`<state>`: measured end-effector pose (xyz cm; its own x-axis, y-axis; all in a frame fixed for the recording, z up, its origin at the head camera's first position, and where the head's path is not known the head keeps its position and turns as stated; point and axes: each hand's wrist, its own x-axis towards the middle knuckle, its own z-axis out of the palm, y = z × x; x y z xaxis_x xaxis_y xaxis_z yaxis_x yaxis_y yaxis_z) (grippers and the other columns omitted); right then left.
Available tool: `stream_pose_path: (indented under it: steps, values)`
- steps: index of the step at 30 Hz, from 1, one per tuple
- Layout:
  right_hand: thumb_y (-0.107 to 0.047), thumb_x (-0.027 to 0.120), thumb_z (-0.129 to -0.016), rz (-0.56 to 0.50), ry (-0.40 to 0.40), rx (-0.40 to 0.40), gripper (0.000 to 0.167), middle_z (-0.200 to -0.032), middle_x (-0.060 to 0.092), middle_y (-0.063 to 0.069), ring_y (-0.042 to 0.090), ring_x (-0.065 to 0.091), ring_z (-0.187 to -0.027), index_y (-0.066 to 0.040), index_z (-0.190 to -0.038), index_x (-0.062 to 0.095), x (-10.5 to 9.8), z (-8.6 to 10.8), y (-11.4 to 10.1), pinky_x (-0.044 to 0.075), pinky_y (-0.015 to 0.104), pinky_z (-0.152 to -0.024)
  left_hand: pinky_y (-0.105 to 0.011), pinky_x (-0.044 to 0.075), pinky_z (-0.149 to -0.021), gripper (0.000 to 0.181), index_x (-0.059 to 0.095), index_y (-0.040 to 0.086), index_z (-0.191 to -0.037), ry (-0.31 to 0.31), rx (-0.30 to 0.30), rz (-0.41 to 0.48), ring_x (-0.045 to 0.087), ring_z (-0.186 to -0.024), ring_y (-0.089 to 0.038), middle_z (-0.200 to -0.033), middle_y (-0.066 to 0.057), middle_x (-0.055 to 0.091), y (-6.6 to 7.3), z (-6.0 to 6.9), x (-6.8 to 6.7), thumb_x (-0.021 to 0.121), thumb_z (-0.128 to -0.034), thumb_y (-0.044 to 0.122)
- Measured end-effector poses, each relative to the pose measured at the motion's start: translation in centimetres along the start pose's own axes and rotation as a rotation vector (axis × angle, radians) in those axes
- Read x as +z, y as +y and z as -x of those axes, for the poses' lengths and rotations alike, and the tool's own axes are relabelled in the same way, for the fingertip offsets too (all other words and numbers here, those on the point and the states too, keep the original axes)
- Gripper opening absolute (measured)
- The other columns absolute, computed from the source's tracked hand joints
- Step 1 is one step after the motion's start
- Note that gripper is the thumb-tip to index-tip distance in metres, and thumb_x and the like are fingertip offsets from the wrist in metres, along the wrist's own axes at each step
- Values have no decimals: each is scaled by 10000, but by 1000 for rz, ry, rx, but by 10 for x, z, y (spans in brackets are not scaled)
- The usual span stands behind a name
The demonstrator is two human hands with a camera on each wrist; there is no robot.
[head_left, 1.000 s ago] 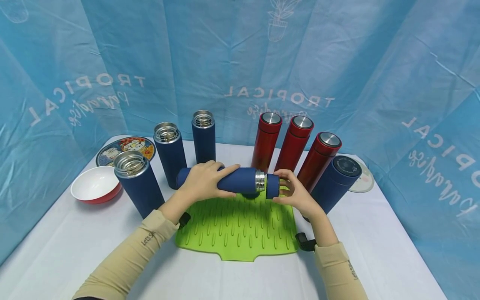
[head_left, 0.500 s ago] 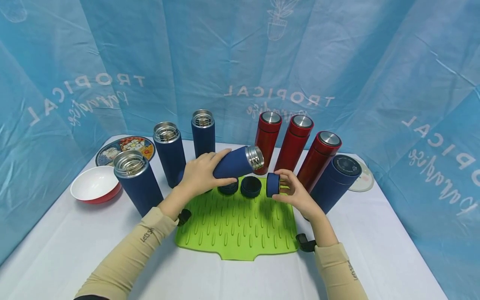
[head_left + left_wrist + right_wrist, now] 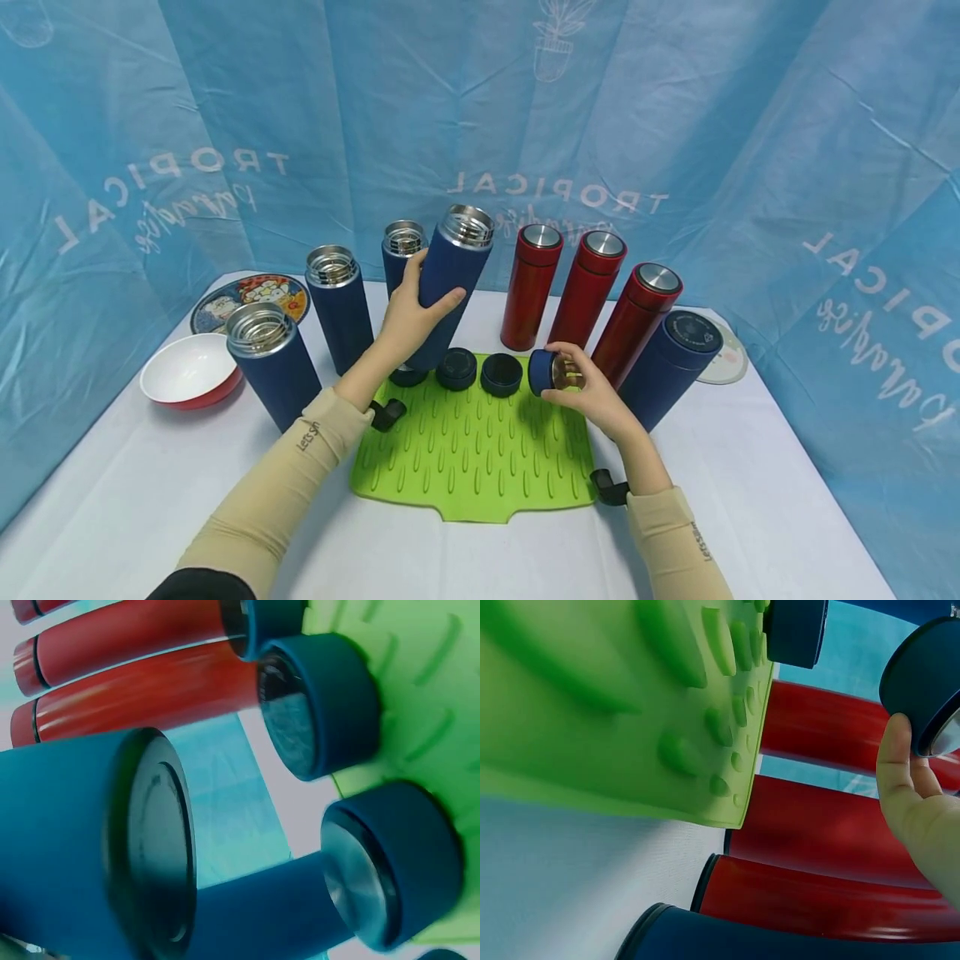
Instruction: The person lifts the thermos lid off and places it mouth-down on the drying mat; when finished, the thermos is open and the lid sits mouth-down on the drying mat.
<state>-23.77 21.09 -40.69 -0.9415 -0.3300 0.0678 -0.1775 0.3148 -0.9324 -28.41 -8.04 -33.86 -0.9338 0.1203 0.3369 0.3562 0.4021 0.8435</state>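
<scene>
In the head view my left hand [image 3: 407, 315] grips a blue thermos bottle [image 3: 455, 262], lidless, its steel mouth up and leaning right. The left wrist view shows the base of this thermos bottle [image 3: 161, 851]. My right hand [image 3: 594, 398] pinches a blue lid [image 3: 540, 372] between thumb and fingers, over the back right of a green ribbed mat [image 3: 476, 467]. The right wrist view has this lid [image 3: 922, 686] at its upper right. Along the mat's back edge lie three more lids: a left one [image 3: 408, 377], a middle one [image 3: 456, 369] and a right one [image 3: 502, 375].
Three lidless blue bottles [image 3: 339, 308] stand at left. Three capped red bottles [image 3: 528, 292] and a capped blue bottle [image 3: 667, 367] stand at right. A red-and-white bowl [image 3: 191, 371] and a patterned plate [image 3: 251, 300] sit far left; a pale round mat [image 3: 723, 358] lies behind the capped blue bottle.
The bottle has come apart from the lid and swung from lying level to nearly upright, up and left. My right hand stays nearly in place and has tipped the lid slightly.
</scene>
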Motion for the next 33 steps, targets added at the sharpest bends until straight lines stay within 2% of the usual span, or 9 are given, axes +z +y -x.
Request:
stream_pose_path:
  steps: [3,8,10,13,17,25,33]
  values:
    - [-166,709,-799,14,2,-7,580,-1214,433,89,317,448,-1042,-301,-1288,428,-1,0,2,431,406,-820,-526,378,-933,894,152,284,-1436,10,-25,82,452,-1166,-317,-1330,-129,422,0,-10,4,571,-751,676]
    - [-164,716,-792,29,12,-16,577,-1205,436,83,306,442,-1034,-283,-1283,436,0,0,2,422,405,-825,-544,305,-974,830,114,259,-1419,40,-68,106,277,-1234,-320,-1378,-148,341,-2,-24,12,603,-810,542]
    - [-162,718,-791,36,15,-18,578,-1200,435,84,303,442,-1027,-270,-1284,437,0,1,2,422,401,-824,-532,340,-963,807,115,243,-1414,42,-89,116,288,-1228,-321,-1357,-154,350,-3,-30,16,624,-829,466]
    - [-159,718,-792,44,19,-23,581,-1201,435,88,302,440,-1023,-255,-1289,434,0,1,3,422,399,-820,-519,343,-972,804,120,230,-1411,27,-105,74,315,-1236,-318,-1343,-152,376,-6,-36,25,646,-833,418]
    - [-159,717,-792,58,22,-34,583,-1212,435,84,296,439,-1037,-245,-1293,431,0,1,5,421,405,-828,-498,356,-979,820,141,199,-1402,11,-103,19,388,-1230,-314,-1335,-163,412,-14,-42,35,672,-815,416]
    - [-152,717,-791,84,29,-28,574,-1220,430,73,268,424,-1060,-242,-1287,443,0,0,6,415,405,-839,-466,397,-951,819,158,169,-1384,29,-138,-25,493,-1147,-321,-1291,-172,466,-30,-52,48,679,-807,426]
    - [-150,733,-776,225,51,-35,599,-1203,450,93,242,402,-1039,-205,-1307,462,1,-3,7,417,395,-820,-479,393,-952,846,150,164,-1401,33,-175,-46,484,-1155,-351,-1330,-181,446,-39,-59,54,672,-803,458]
